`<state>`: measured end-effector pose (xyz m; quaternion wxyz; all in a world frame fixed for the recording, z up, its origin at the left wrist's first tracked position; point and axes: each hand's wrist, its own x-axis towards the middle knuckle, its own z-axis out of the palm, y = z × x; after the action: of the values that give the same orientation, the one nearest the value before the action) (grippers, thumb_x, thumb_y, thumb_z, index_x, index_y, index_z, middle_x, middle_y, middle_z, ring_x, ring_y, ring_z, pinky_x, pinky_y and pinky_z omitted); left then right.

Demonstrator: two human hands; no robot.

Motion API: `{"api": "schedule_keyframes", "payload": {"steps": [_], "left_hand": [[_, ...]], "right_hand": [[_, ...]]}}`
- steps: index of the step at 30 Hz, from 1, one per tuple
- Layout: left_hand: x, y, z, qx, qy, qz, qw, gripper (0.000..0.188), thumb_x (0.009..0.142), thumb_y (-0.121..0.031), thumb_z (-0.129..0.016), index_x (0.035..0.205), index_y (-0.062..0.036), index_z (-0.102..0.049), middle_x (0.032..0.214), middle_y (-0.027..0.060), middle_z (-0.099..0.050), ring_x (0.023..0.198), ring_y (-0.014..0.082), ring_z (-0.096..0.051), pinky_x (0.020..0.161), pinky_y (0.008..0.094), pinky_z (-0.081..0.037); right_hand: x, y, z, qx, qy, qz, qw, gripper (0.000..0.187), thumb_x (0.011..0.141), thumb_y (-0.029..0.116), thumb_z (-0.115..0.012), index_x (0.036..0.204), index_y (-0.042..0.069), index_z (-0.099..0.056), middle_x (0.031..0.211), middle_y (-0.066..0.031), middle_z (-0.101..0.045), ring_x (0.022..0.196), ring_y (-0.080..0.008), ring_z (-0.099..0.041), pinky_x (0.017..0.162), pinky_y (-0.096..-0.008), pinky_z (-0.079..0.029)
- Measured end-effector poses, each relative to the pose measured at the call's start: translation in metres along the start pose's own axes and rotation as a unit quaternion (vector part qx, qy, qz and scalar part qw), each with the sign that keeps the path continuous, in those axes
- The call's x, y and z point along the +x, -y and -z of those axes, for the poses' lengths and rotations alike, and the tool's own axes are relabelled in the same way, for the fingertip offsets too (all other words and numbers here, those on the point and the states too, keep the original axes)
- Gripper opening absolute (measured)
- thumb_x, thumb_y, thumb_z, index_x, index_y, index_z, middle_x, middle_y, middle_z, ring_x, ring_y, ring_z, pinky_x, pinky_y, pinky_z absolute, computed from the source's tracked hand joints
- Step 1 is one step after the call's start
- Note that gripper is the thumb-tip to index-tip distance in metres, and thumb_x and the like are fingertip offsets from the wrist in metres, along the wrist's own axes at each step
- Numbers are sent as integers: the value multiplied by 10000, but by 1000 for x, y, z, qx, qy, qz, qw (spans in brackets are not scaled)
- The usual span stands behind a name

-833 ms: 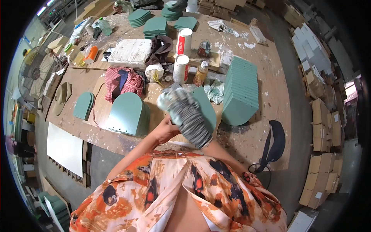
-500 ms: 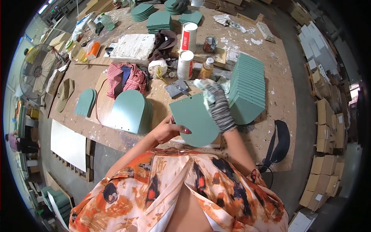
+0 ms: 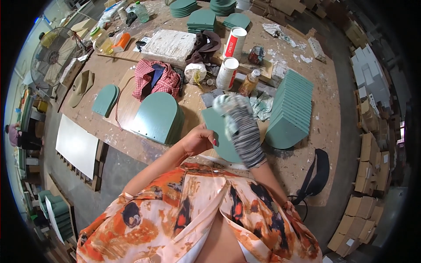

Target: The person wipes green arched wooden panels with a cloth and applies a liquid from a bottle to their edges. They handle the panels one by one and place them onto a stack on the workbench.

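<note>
A green board with one rounded end lies in front of me, its rounded end toward me. My left hand is bare and closed on the board's left edge, the thumb on its top face. Over the board is my right hand, in a grey striped knit glove. Its fingers are closed on a pale, green-smudged rag; the hand hides much of the board. A leaning row of similar green boards stands to the right. At the left lies a stack of them.
Beyond the board stand two white-and-red cups, a capped bottle of amber liquid and a crumpled rag. A checked red cloth lies behind the left stack. A black strap lies near the table's right edge.
My right hand has moved left across the board with the rag, covering more of it. My left hand stays at the board's edge. The view has shifted slightly.
</note>
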<state>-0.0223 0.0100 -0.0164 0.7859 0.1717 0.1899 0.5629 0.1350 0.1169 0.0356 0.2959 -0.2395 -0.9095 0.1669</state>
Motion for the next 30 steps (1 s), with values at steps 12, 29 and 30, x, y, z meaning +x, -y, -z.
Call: {"api": "schedule_keyframes", "payload": {"steps": [12, 29, 30], "left_hand": [[13, -12, -16, -89, 125, -35, 988, 525, 718, -51, -464, 1242, -19, -493, 1189, 158, -561, 1041, 246, -571, 916, 400, -443], [5, -32, -40, -134, -26, -38, 990, 358, 820, -111, -459, 1154, 2, -525, 1139, 160, -585, 1044, 283, -588, 948, 446, -457], [8, -28, -43, -149, 20, -38, 988, 372, 784, -51, -447, 1141, 22, -520, 1086, 160, -597, 1013, 271, -599, 932, 443, -470]], "right_hand": [[25, 7, 19, -44, -15, 72, 996, 423, 799, 160, -563, 1221, 188, -572, 1329, -100, -491, 1283, -287, -397, 1096, -431, -250], [-58, -41, 26, 71, -56, -73, 993, 446, 788, 31, -563, 1222, 134, -581, 1313, -119, -509, 1256, -309, -426, 1061, -439, -325], [-56, -41, 29, 173, -90, -93, 976, 427, 793, 28, -562, 1210, 118, -591, 1305, -126, -517, 1248, -306, -437, 1054, -422, -339]]}}
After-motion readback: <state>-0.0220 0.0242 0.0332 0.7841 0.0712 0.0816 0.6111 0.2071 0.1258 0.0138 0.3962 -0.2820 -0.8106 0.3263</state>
